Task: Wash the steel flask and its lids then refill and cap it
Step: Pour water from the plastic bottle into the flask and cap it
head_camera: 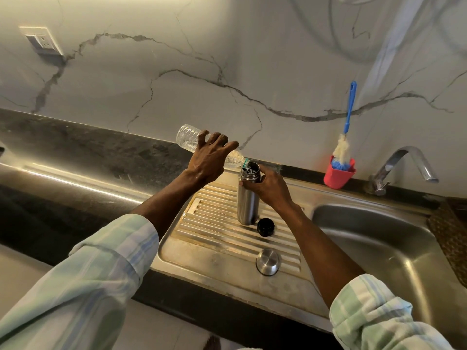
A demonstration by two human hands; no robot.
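The steel flask [248, 203] stands upright and uncapped on the ribbed drainboard [217, 238]. My right hand [267, 185] grips its upper part just below the mouth. My left hand [209, 157] holds a clear plastic bottle [188, 138] tipped sideways, its neck at the flask's mouth, and water runs from it into the flask. A black inner lid [265, 227] lies on the drainboard beside the flask's base. The steel outer cap [268, 258] lies nearer to me on the drainboard.
The sink basin [374, 238] lies to the right, with a chrome tap [401, 168] behind it. A red cup [338, 174] holds a blue-handled bottle brush [350, 114] against the marble wall. Dark countertop [75, 157] stretches left. A woven mat [449, 231] sits at the far right.
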